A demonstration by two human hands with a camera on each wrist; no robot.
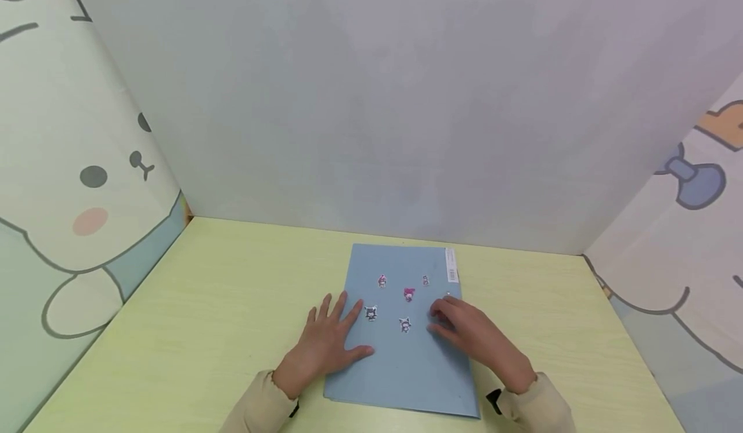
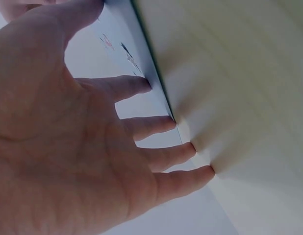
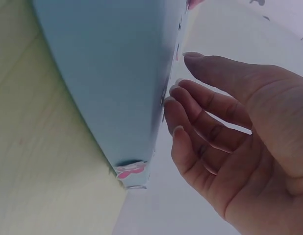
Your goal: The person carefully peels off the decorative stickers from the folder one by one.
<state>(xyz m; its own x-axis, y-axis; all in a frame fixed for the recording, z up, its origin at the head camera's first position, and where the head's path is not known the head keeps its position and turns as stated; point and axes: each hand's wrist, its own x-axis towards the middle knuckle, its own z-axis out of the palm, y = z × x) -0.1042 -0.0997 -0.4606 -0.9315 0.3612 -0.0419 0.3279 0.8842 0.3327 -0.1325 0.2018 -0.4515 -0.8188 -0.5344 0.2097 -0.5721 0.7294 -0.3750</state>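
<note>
A light blue folder [image 1: 406,375] lies flat on the table, with several small cartoon stickers on it, among them a pink one [image 1: 409,295] and a black-and-white one [image 1: 371,313]. My left hand [image 1: 325,346] rests spread over the folder's left edge, thumb on the cover and outer fingertips on the table in the left wrist view. Over the folder's right side hovers my right hand [image 1: 467,330]; its fingers [image 3: 210,115] bend loosely, thumb apart, with nothing visible between them. Beyond it, a pink-and-white sticker [image 3: 131,170] sits at the right edge, its upper side slightly raised.
A white barcode label [image 1: 451,265] is at the folder's top right corner. The pale yellow table [image 1: 232,304] extends to both sides. A plain grey-white wall [image 1: 377,97] stands behind, and cartoon-printed panels [image 1: 69,162] flank the table.
</note>
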